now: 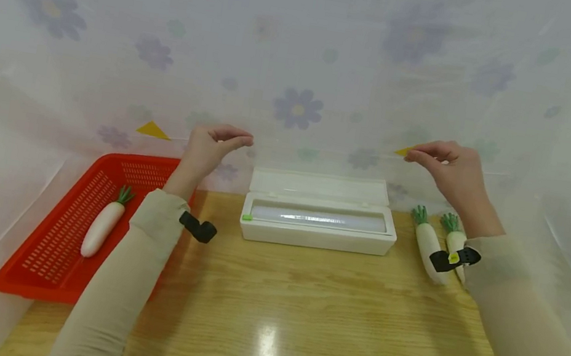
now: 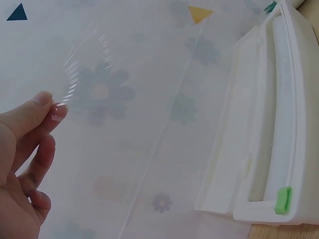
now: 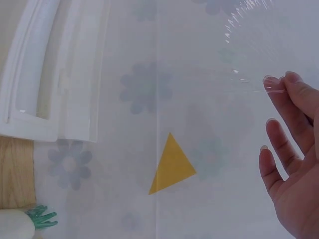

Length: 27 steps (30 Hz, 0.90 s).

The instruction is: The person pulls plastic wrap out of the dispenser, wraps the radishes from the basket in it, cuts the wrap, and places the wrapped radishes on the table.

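Both hands are raised above the table and pinch clear plastic wrap (image 2: 74,82) between thumb and forefinger. The left hand (image 1: 209,150) is at the left, above the basket's back corner; the right hand (image 1: 455,170) is level with it at the right. In both wrist views the wrap shows only as glossy creases spreading from the fingertips; between the hands in the head view it is nearly invisible. Below and between the hands stands a white wrap dispenser (image 1: 318,238), lid up, with a roll of wrap (image 1: 318,217) inside. A green slider (image 2: 283,200) sits at its left end.
A red plastic basket (image 1: 50,284) at the left holds one white radish (image 1: 103,229) with green tops. Two more radishes lie at the right, one (image 1: 427,244) partly behind the right wrist's strap. A patterned sheet (image 1: 305,50) hangs behind the wooden table (image 1: 330,322).
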### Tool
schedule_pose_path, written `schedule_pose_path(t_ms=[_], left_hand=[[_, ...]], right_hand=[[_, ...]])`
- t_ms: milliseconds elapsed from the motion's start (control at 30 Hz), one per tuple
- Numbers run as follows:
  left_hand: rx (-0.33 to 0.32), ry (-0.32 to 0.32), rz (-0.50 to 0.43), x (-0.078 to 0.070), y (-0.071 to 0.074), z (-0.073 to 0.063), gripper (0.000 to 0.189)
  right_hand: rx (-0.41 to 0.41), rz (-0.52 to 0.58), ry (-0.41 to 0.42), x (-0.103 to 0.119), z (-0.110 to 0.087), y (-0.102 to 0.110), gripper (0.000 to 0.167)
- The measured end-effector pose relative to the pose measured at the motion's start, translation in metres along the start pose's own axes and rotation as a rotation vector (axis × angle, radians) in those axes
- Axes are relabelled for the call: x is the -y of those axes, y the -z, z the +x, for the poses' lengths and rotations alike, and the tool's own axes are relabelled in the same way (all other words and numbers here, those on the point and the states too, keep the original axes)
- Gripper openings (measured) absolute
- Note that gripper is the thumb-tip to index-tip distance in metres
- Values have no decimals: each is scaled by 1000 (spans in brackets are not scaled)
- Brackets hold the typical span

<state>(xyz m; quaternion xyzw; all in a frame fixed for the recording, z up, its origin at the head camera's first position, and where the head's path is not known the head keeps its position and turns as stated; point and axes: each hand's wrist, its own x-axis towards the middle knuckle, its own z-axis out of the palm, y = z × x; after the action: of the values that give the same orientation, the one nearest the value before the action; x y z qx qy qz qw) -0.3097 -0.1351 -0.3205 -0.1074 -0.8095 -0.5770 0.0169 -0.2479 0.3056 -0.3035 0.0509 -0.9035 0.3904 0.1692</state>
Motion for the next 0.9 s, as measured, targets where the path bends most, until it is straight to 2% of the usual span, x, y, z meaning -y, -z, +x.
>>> schedule_pose_path(t_ms=[300,433,600,733,900], left_hand=[[-22,-140,-3,-13,3,-4,29],[-30,-178,-6,-17,3,-6,28],[-38,-194,-20,-23,6,-10,28],[-38,-199,-19,-25,8,-21,26],[-1,-200,12,-28,12,-47,24]], right_hand=[[-41,3,8,7,1,10,33],[-62,28,19,11,2,14,32],[-71,56,13,15,0,17,30],[-80,57,32,18,-6,20,28],[-78,65,78,18,-27,25,20]])
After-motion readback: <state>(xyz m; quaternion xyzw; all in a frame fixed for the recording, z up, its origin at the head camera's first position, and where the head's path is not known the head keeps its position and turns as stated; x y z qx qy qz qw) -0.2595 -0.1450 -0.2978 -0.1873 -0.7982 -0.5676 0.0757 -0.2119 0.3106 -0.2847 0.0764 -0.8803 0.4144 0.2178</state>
